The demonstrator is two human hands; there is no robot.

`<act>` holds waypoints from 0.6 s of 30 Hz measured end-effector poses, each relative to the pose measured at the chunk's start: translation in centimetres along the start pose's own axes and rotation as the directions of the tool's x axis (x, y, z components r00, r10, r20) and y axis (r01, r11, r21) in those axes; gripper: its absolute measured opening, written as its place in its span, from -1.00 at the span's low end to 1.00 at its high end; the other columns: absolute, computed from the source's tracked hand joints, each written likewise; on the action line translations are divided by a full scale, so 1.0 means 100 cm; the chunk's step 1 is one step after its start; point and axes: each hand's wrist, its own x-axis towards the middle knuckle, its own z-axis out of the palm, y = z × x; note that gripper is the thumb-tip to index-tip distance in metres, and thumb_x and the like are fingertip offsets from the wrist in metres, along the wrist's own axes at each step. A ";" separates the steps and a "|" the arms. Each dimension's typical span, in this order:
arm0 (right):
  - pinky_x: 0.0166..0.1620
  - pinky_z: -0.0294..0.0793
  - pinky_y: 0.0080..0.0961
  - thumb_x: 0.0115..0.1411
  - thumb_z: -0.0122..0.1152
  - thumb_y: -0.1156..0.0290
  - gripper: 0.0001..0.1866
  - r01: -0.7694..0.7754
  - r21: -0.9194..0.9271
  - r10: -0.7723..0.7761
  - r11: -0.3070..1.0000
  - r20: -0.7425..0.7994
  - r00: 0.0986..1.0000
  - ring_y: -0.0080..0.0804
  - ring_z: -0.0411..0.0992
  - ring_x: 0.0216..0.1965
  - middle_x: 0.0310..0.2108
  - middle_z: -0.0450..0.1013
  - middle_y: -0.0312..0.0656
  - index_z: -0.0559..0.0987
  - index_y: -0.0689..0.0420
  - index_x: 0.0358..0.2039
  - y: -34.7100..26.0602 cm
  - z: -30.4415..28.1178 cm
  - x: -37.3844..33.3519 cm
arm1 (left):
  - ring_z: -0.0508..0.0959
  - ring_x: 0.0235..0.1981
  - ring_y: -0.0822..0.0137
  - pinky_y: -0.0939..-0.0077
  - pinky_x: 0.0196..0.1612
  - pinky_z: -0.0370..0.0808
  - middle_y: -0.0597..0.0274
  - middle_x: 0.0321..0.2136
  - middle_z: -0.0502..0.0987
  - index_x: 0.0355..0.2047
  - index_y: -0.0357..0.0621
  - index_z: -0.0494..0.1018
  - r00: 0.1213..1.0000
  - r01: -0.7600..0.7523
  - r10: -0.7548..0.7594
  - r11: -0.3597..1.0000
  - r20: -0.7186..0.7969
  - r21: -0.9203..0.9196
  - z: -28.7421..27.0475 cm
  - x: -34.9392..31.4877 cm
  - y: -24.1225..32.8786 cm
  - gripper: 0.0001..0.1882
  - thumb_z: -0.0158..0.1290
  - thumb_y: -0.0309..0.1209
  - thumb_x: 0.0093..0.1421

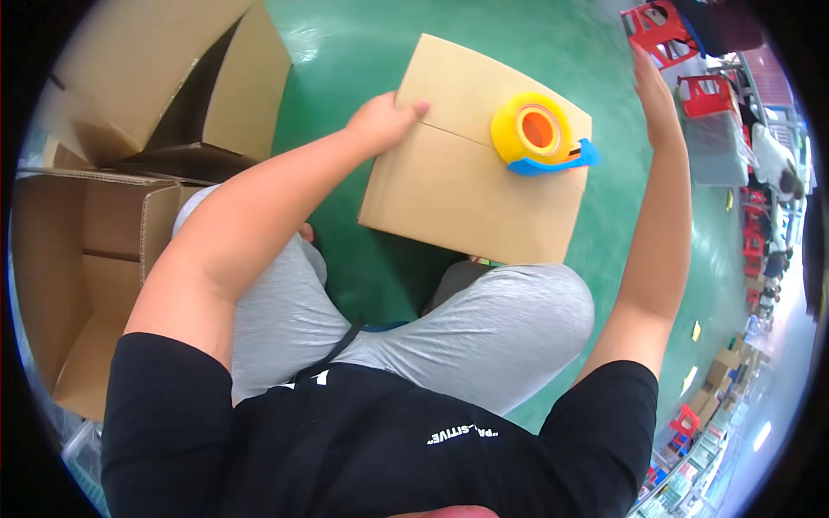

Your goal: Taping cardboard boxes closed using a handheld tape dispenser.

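Observation:
A closed brown cardboard box (471,194) is in front of my knees, with a seam running across its top. My left hand (386,123) grips its left edge, thumb on top and the other fingers hidden behind the edge. On the right part of the box top rests a tape dispenser (553,166) with a blue frame, carrying a wide yellow roll of tape (515,110) with an orange core. My right hand (654,91) is out to the right of the box, apart from it. Seen side-on, its fingers look stretched out and nothing shows in them.
Large open cardboard boxes (112,198) stand close on my left. Under everything lies a green floor (345,43). Red plastic stools (706,93) are at the far right, with people and a cluttered row of goods beyond. Small cartons (718,371) are stacked at the lower right.

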 end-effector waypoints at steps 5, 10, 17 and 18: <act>0.17 0.22 -0.27 0.37 -0.23 -0.18 -0.27 -0.397 0.526 0.595 0.752 -0.282 0.753 -0.32 0.23 0.22 0.25 0.22 -0.19 0.18 0.14 0.30 0.165 -0.054 -0.129 | 0.60 -0.07 0.09 0.27 0.04 0.47 -0.04 -0.09 0.59 0.06 -0.24 0.45 0.997 -0.053 0.058 0.993 0.044 -0.102 0.014 0.000 0.014 -0.38 0.03 0.05 0.25; 0.07 0.38 -0.33 0.32 -0.07 -0.12 -0.42 -0.556 0.601 0.719 0.574 -0.046 0.693 -0.32 0.41 0.01 -0.03 0.48 -0.19 0.48 0.10 0.08 0.124 0.094 -0.157 | 0.59 -0.08 0.16 0.31 0.03 0.47 -0.04 -0.09 0.59 0.07 -0.28 0.43 1.000 0.006 -0.006 0.999 0.003 0.039 0.001 -0.004 -0.001 -0.40 0.02 0.01 0.28; 0.02 0.42 -0.33 0.32 -0.07 -0.12 -0.42 -0.683 0.265 0.732 0.681 -0.208 0.649 -0.34 0.44 -0.05 -0.04 0.48 -0.18 0.52 0.13 0.02 0.130 0.072 -0.147 | 0.55 -0.03 0.20 0.27 0.06 0.44 0.02 0.01 0.53 0.12 -0.29 0.37 0.999 0.035 -0.037 0.946 0.000 -0.321 0.017 0.007 0.003 -0.43 -0.09 -0.01 0.37; 0.06 0.39 -0.33 0.33 -0.08 -0.09 -0.44 -0.622 0.338 0.695 0.706 -0.163 0.700 -0.34 0.42 -0.02 -0.01 0.47 -0.19 0.51 0.14 0.04 0.139 0.073 -0.148 | 0.55 -0.03 0.20 0.27 0.06 0.44 0.02 0.01 0.53 0.12 -0.29 0.37 0.999 0.037 -0.046 0.950 -0.023 -0.309 0.018 0.006 0.002 -0.43 -0.09 -0.01 0.37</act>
